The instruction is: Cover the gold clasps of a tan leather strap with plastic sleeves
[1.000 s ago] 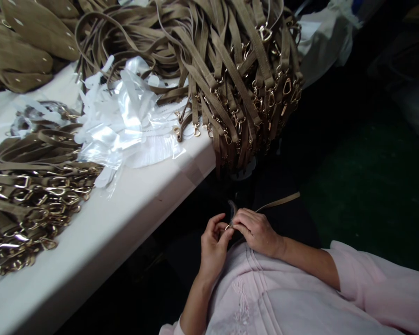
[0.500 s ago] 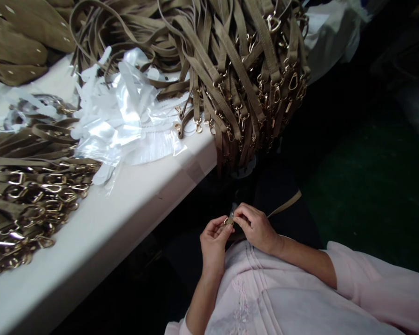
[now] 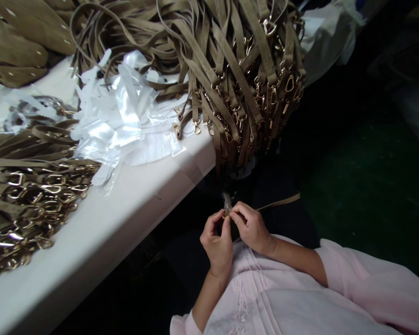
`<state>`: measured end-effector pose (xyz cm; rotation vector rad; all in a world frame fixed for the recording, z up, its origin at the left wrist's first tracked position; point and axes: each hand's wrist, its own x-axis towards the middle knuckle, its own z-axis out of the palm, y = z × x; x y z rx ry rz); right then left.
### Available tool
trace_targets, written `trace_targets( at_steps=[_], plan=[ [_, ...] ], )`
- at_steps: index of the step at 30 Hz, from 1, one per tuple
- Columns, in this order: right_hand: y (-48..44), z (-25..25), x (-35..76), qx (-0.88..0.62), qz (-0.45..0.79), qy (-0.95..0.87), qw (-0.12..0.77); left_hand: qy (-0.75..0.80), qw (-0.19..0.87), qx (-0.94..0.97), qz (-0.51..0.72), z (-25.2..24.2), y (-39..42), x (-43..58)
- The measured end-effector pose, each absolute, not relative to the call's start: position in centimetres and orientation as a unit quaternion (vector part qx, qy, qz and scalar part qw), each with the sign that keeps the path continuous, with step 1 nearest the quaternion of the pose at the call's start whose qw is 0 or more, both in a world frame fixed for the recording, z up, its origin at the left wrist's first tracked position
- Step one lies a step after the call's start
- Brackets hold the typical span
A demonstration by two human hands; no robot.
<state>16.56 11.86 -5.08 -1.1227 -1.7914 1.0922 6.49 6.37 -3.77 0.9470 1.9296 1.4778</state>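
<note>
Above my lap, my left hand (image 3: 217,239) pinches the end of a brown strap, where a small glint of gold metal fitting shows between the fingertips. My right hand (image 3: 253,228) is closed beside it, thumb and fingertips meeting at the same spot. A small piece of clear plastic film (image 3: 227,203) sticks up from between the two hands; which fingers grip it is hard to make out. The strap's free tail (image 3: 282,201) reaches out to the right behind my right hand. The fingertips cover most of the metal fitting.
A white-covered table (image 3: 153,190) stands ahead and left. Brown straps with gold clasps (image 3: 230,83) hang over its corner. Clear plastic bags and white strips (image 3: 125,116) lie mid-table, near more clasped straps (image 3: 31,200) and brown pieces (image 3: 17,42).
My left hand has turned and its fingers have risen slightly. The clear plastic film now stands higher above the fingertips. My right hand has shifted slightly left, and the strap's tail lies flatter.
</note>
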Motion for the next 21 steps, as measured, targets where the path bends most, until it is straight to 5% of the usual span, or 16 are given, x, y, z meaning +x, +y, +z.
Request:
trace_targets(
  at_steps=[3,7,21],
  plan=[
    [12.0,-5.6,16.8,-0.41,0.367,-0.748,0.371,0.707,0.156,0.509,0.466,-4.0,6.6,6.4],
    [12.5,-6.7,17.1,-0.376,0.334,-0.8,0.328,0.715,0.138,0.579,0.368,-4.9,6.6,6.0],
    [14.3,-7.5,17.3,-0.337,0.491,-0.801,0.067,0.687,0.437,0.425,0.395,-5.6,2.7,3.4]
  ],
)
